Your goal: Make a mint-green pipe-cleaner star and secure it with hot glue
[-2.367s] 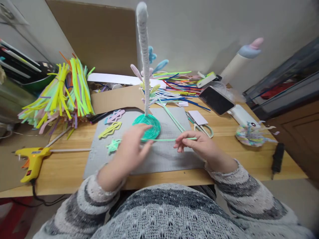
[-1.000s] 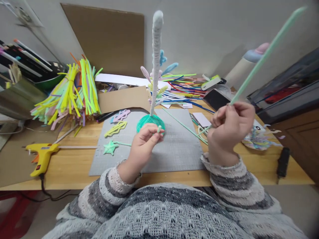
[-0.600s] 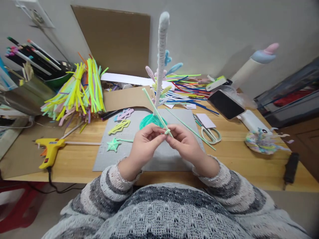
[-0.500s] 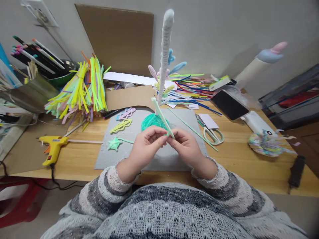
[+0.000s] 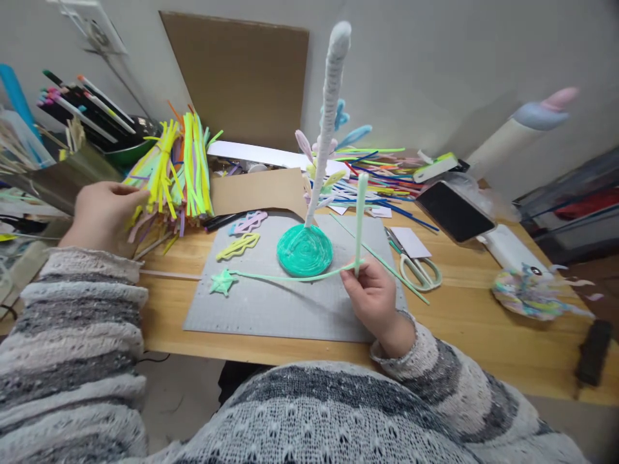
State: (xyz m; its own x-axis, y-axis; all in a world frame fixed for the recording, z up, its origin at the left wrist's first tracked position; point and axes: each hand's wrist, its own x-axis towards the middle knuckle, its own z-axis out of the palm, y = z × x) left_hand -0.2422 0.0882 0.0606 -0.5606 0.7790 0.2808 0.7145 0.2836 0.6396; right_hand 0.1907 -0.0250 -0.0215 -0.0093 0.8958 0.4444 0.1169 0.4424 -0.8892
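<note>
In the head view my right hand (image 5: 374, 296) is closed, pinching a pale green pipe cleaner (image 5: 360, 219) whose folded end stands upright. From the same fingers a thin green stem runs left to a small green star (image 5: 222, 282). My left hand (image 5: 101, 212) is at the far left, its fingertips at a bundle of cut pipe cleaners (image 5: 164, 167). The fingertips merge with the strands, so their hold is unclear. Between the hands, a white wrapped post (image 5: 329, 96) rises from a round green base (image 5: 304, 251) on a grey mat (image 5: 271, 316).
Yellow (image 5: 238, 246) and pink-purple zigzag pieces (image 5: 250, 223) lie on the mat's left. Scissors (image 5: 420, 270), a phone (image 5: 454, 211) and a fluffy pastel figure (image 5: 522, 293) are to the right. Cardboard (image 5: 256, 193) and loose pipe cleaners (image 5: 387, 171) lie behind.
My hands were together before the green base; the left has moved away to the bundle, its sleeve covering the yellow glue gun's spot. My right hand moved right, still holding the green pipe cleaner.
</note>
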